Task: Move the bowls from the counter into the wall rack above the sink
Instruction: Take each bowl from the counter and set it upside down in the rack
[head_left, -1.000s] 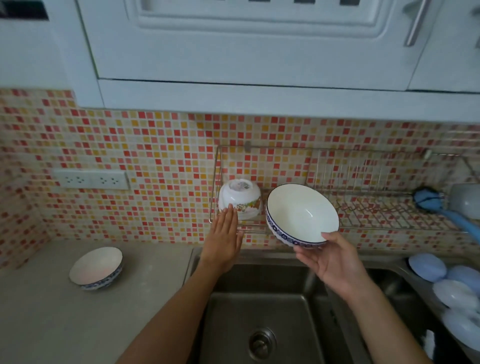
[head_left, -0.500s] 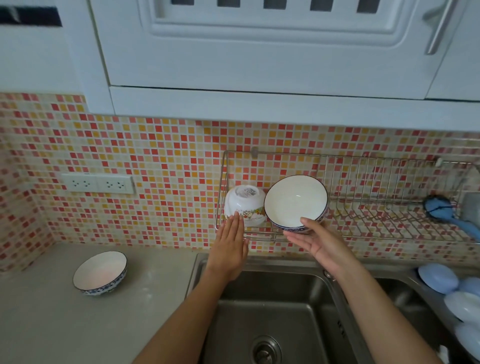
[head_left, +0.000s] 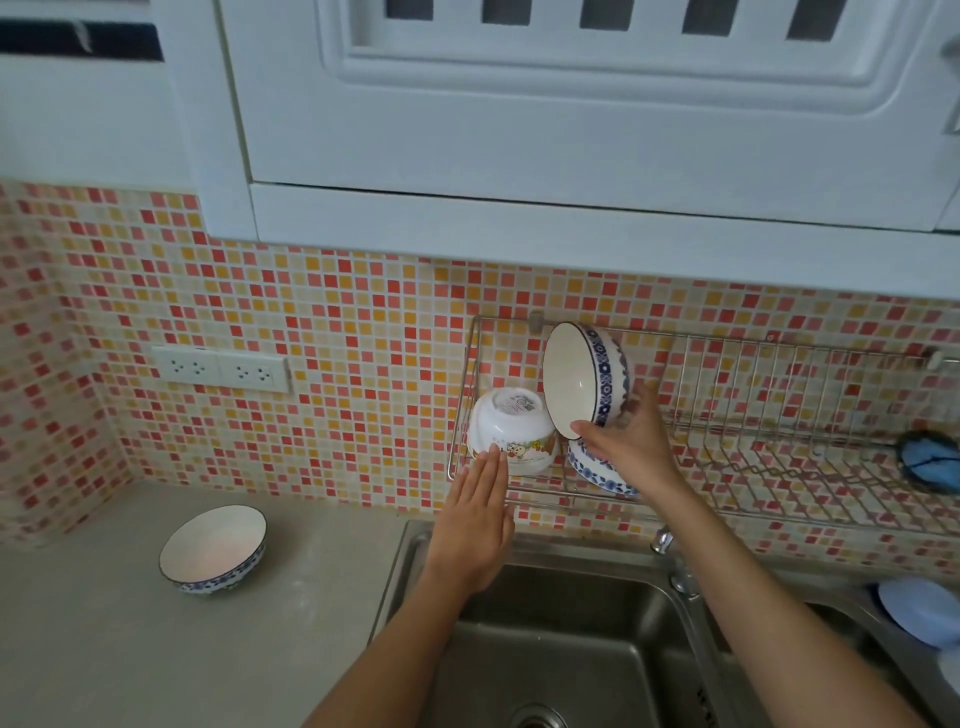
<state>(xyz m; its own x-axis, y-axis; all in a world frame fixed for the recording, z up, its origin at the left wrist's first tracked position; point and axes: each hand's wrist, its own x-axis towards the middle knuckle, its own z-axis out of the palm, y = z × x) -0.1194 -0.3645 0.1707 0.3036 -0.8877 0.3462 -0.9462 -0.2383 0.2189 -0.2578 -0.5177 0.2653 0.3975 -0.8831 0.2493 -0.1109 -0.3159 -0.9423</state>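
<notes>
Leftmost, one blue-rimmed bowl (head_left: 213, 550) sits upright on the counter (head_left: 78, 649), not yet moved. Left hand (head_left: 475, 525) flat, fingers together and empty, fingertips touching the upside-down cartoon bowl (head_left: 511, 428) in the wall rack (head_left: 779, 467), likely steadying it. Sticker on its base, text too small to read. Right hand (head_left: 628, 444) clamps a blue-patterned bowl (head_left: 584, 379) on edge, thumb on the rim, probably tilting it to slot in beside the cartoon bowl. Another patterned dish (head_left: 597, 470) lies under that hand. Sink (head_left: 571, 649) below.
</notes>
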